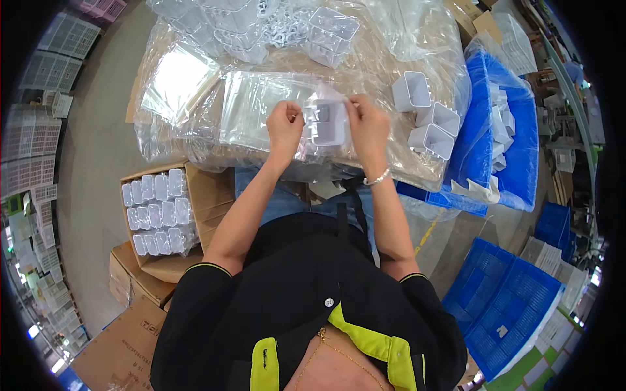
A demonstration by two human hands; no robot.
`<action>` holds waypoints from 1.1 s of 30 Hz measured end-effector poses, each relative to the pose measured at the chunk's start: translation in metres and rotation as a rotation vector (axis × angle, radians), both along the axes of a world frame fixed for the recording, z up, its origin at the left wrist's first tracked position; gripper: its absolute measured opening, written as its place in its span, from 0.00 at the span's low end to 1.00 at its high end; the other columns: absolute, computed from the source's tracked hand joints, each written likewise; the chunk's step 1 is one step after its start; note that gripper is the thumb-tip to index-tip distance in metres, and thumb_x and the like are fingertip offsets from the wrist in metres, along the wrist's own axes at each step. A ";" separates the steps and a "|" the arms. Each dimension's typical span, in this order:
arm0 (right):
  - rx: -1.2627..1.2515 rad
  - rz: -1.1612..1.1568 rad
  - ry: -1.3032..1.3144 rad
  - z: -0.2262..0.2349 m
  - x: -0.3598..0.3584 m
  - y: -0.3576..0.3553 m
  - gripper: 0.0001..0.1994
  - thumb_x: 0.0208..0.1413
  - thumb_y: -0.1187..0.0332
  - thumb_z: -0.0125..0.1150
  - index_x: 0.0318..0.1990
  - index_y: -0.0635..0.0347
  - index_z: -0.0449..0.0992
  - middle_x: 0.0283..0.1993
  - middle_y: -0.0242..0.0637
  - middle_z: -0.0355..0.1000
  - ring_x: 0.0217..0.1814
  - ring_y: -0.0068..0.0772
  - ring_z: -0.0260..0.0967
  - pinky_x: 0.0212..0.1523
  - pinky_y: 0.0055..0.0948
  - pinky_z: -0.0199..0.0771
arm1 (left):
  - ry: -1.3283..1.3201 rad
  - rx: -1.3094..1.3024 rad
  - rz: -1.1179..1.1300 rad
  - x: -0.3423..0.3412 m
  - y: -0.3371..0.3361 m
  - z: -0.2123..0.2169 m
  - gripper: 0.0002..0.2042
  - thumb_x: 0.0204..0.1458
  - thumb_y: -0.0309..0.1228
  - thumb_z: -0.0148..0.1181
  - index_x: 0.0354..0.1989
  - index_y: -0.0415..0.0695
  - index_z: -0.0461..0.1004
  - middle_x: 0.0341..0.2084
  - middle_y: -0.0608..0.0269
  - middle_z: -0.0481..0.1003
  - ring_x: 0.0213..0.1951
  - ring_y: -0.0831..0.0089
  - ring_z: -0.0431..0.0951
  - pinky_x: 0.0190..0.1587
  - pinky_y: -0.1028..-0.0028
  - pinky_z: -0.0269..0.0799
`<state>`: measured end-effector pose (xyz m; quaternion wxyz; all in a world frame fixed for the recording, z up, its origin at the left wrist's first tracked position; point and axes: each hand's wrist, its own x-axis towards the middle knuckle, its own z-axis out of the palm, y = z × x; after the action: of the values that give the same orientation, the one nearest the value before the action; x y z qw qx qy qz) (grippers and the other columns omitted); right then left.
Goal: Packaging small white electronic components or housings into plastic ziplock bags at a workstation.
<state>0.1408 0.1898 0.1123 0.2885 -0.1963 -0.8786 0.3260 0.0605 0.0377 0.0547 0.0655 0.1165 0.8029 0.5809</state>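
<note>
A translucent white plastic container with rounded corners sits between my hands, with clear film around its upper part. My right hand is closed at its upper right edge, pinching the clear plastic bag. On the other side, my left hand is closed with its fingers curled in; whatever its fingertips pinch is too fine to make out. Under and beside my left hand lies a flat stack of clear plastic bags. To the right stand three similar containers, one of them a white container.
Nested clear containers and a heap of small grey-white pieces lie at the table's back. A carton at left holds rows of wrapped containers. Blue bins stand at right, one with white parts; a blue crate is lower right.
</note>
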 end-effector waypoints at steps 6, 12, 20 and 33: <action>0.188 0.098 -0.013 0.039 -0.012 0.019 0.08 0.53 0.64 0.64 0.34 0.58 0.78 0.22 0.44 0.73 0.21 0.42 0.72 0.22 0.35 0.65 | 0.060 0.033 -0.077 -0.012 -0.011 0.054 0.12 0.51 0.16 0.52 0.44 0.36 0.63 0.25 0.63 0.70 0.24 0.80 0.71 0.28 0.80 0.68; 0.226 0.119 0.095 0.068 -0.024 0.040 0.08 0.52 0.64 0.65 0.34 0.57 0.79 0.23 0.42 0.74 0.23 0.42 0.73 0.26 0.32 0.69 | 0.050 0.169 -0.105 -0.020 -0.008 0.083 0.11 0.51 0.18 0.53 0.43 0.36 0.67 0.26 0.64 0.69 0.25 0.79 0.72 0.29 0.79 0.70; -0.386 0.043 0.208 0.019 0.001 0.062 0.15 0.60 0.73 0.54 0.54 0.62 0.69 0.34 0.36 0.73 0.30 0.19 0.67 0.30 0.21 0.68 | -0.290 0.426 -0.089 -0.020 -0.016 0.055 0.12 0.54 0.20 0.52 0.46 0.30 0.71 0.29 0.65 0.71 0.25 0.78 0.73 0.31 0.76 0.73; 0.036 0.212 -0.151 -0.046 -0.013 -0.005 0.13 0.44 0.73 0.65 0.40 0.60 0.75 0.41 0.41 0.74 0.47 0.46 0.67 0.49 0.39 0.66 | 0.081 0.156 -0.152 0.009 0.010 0.038 0.11 0.52 0.26 0.60 0.43 0.35 0.76 0.29 0.56 0.75 0.33 0.68 0.76 0.38 0.72 0.71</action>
<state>0.1277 0.1849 0.0660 0.1891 -0.1214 -0.9192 0.3233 0.0697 0.0473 0.0930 0.0672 0.2052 0.7460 0.6300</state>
